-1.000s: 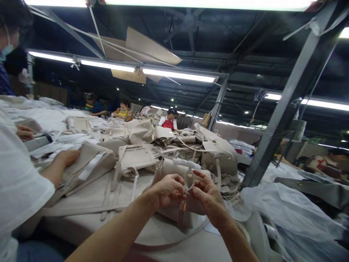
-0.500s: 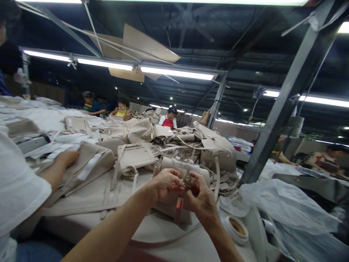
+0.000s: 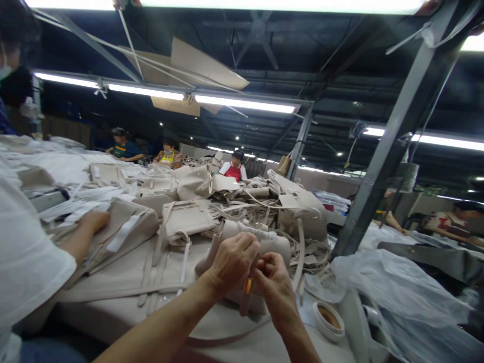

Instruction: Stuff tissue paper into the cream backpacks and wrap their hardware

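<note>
In front of me a beige handbag [image 3: 280, 246] stands on the work table, partly hidden by both hands. My left hand [image 3: 236, 259] is closed at the front of the bag, its back toward me, pinching the bag's strap. Close beside it on the right, my right hand [image 3: 275, 280] has its thumb and fingers pressed together on the same strap. Below the fingers hangs the strap's end [image 3: 245, 305], with a shiny gold-coloured metal piece [image 3: 248, 286] on it. What lies right between the fingertips is hidden.
At the left a co-worker's hand [image 3: 96, 220] rests on another beige bag [image 3: 130, 229]. Piled bags and straps [image 3: 227, 184] fill the table behind. A tape roll [image 3: 328, 320] lies at right, near clear plastic sheets [image 3: 401, 282] and a metal post [image 3: 378, 151].
My left hand has turned over, its back now up, and covers the strap and buckle seen before. My right hand has moved slightly down, fingers still pinched.
</note>
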`<state>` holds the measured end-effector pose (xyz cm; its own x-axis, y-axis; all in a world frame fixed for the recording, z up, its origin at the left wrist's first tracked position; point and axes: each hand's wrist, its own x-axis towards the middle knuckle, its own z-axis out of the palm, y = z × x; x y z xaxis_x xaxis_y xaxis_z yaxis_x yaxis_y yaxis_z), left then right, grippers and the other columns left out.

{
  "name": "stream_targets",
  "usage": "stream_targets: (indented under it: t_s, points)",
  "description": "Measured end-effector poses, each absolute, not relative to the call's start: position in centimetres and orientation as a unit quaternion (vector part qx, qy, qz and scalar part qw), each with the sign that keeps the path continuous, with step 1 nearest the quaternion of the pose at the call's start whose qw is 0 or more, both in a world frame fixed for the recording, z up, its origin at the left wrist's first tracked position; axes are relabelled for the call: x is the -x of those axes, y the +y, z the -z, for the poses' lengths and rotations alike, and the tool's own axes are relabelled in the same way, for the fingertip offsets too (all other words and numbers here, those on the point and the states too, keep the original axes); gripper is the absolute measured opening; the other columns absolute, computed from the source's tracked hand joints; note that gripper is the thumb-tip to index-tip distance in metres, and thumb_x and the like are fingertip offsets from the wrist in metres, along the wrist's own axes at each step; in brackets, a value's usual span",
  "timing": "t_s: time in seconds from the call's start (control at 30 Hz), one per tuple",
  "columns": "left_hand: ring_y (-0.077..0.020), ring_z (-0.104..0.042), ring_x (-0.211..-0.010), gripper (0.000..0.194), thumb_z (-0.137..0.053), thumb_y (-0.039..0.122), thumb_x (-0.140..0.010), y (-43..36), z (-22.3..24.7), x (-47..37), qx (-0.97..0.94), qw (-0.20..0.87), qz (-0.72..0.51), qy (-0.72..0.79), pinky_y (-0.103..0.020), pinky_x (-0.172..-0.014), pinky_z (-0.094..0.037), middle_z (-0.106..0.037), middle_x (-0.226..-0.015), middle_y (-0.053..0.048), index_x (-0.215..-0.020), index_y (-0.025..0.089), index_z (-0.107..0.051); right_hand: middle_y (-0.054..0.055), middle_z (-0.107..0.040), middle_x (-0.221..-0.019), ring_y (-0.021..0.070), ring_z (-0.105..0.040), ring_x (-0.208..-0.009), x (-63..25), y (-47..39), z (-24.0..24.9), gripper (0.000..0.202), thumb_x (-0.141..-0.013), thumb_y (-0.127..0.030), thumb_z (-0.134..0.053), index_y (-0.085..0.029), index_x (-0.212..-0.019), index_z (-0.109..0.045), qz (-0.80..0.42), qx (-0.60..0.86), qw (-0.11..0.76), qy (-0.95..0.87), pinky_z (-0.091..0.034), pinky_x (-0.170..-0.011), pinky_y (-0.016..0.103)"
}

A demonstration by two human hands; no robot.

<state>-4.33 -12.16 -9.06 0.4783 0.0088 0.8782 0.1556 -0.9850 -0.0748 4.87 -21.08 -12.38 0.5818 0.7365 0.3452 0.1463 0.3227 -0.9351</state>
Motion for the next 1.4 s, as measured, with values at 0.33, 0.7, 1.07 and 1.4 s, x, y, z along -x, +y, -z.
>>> stream_targets:
  t_s: [0.33, 0.7, 1.07, 1.4]
  points:
    - [-0.0148, -0.051, -0.057, 0.008, -0.063, 0.024, -0.08, -12.4, 8.4, 4.2, 0.827, -0.266, 0.45, -0.208, -0.026, -0.057, -0.036, -0.057, -0.061, 0.001, -0.078, 0.019, -0.058, -0.005, -0.058, -0.057, 0.0087, -0.043, -0.048, -3.3, -23.1, 15.4, 0.016, -0.063, -0.022, -0.064, -0.019, -0.077, -0.059, -0.282, 0.54, 0.688, -0.395, -0.031, -0.046, 0.021]
    - [-0.0096, -0.049, -0.044, 0.024, -0.068, 0.036, -0.073, -11.6, 9.6, 2.5, 0.679, -0.664, 0.283, -0.134, -0.021, -0.045, -0.035, -0.064, -0.059, -0.003, -0.071, 0.014, -0.059, -0.004, -0.056, -0.06, 0.0103, -0.045, -0.055, -3.2, -23.1, 15.8, 0.009, -0.06, -0.023, -0.062, -0.018, -0.068, -0.061, -0.254, 0.564, 0.687, -0.382, -0.038, -0.052, 0.023]
    - [-0.0169, -0.065, -0.062, 0.04, -0.077, 0.049, -0.068, -10.1, 11.8, 4.6, 0.575, -0.764, 0.274, -0.102, -0.03, -0.065, -0.052, -0.071, -0.069, -0.008, -0.076, 0.01, -0.067, 0.013, -0.066, -0.106, 0.0245, -0.06, -0.101, -16.0, -30.0, 20.4, 0.035, -0.093, -0.034, -0.037, -0.019, -0.101, -0.067, 0.21, 0.858, 0.254, -0.393, -0.045, -0.09, 0.036]
    - [-0.0152, -0.063, -0.06, 0.038, -0.075, 0.049, -0.072, -9.7, 11.9, 4.4, 0.577, -0.768, 0.265, -0.085, -0.027, -0.062, -0.049, -0.071, -0.069, -0.007, -0.077, 0.012, -0.068, 0.018, -0.064, -0.106, 0.033, -0.055, -0.096, -21.7, -29.9, 21.3, 0.023, -0.084, -0.016, -0.048, -0.02, -0.092, -0.069, 0.265, 0.884, 0.061, -0.381, -0.041, -0.077, 0.044]
